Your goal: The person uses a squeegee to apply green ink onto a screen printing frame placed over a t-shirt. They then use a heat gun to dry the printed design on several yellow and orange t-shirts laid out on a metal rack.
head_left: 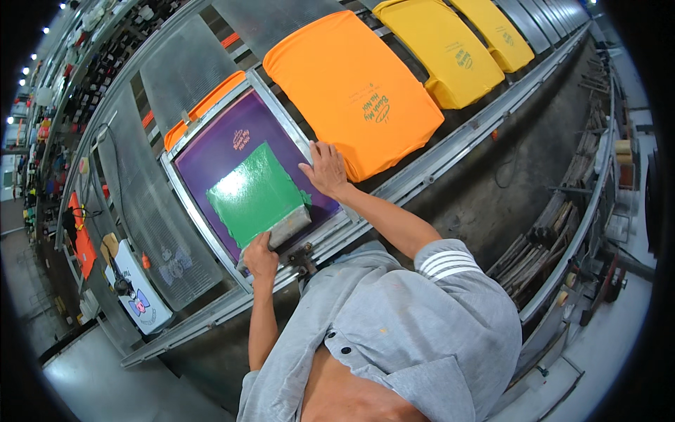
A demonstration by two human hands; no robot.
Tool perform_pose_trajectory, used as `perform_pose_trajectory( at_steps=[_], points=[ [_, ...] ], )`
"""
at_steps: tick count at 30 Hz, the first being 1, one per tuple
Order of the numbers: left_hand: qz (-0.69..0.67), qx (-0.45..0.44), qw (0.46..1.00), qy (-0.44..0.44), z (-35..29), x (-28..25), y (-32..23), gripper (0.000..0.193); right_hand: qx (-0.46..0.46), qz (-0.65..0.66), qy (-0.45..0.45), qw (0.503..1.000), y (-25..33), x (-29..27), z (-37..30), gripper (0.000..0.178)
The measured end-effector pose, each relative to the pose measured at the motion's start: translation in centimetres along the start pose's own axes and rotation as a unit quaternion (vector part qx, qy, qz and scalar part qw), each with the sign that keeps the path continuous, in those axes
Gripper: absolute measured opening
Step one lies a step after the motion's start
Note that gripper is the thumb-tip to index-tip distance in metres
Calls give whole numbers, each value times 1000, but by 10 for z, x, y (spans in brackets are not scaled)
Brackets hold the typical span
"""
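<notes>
A screen printing frame point(280, 116) with pale metal rails lies over an orange fabric piece, whose edge shows at the far end. Its purple mesh point(204, 158) carries a small printed design and a broad, glossy patch of green ink point(249, 193). My left hand point(260, 259) is closed around the near left end of an ink-smeared squeegee point(290, 226), which rests on the mesh at the ink's near edge. On the right rail, my right hand point(326, 170) grips the frame, thumb toward the mesh and fingers over the outer side.
Right of the frame, an orange printed fabric piece point(358, 91) covers a board, followed by yellow ones point(446, 53). Bare grey boards point(158, 211) and a white printed piece point(139, 288) lie left. A metal rail point(485, 119) edges the line. Wooden sticks point(541, 246) fill a rack behind.
</notes>
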State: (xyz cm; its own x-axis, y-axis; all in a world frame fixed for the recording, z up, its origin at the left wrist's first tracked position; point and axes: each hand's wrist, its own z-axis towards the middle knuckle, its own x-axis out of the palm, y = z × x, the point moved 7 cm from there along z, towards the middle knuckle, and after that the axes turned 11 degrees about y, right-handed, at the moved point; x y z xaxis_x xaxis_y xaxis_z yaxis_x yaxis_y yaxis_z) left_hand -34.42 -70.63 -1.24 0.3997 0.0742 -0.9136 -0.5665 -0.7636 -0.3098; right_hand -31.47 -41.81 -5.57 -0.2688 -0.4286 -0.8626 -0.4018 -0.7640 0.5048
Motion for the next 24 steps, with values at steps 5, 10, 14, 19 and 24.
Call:
perform_pose_trajectory(
  at_steps=[5,10,14,19,24],
  points=[
    [-32,-36,997,56,52,-32,22,44,-252,-36,340,905,120,-9,-3,33],
    [-24,4,1000,9,133,-58,60,25,-285,-131,248,916,120,39,66,9],
    [44,9,999,2,184,-92,103,12,-314,-125,217,916,134,45,124,10],
    [20,10,1000,-9,182,-77,104,25,-306,-89,187,929,121,55,119,10],
    [-5,1,998,-57,86,-32,79,23,-328,-72,195,921,120,41,23,14]
  ],
)
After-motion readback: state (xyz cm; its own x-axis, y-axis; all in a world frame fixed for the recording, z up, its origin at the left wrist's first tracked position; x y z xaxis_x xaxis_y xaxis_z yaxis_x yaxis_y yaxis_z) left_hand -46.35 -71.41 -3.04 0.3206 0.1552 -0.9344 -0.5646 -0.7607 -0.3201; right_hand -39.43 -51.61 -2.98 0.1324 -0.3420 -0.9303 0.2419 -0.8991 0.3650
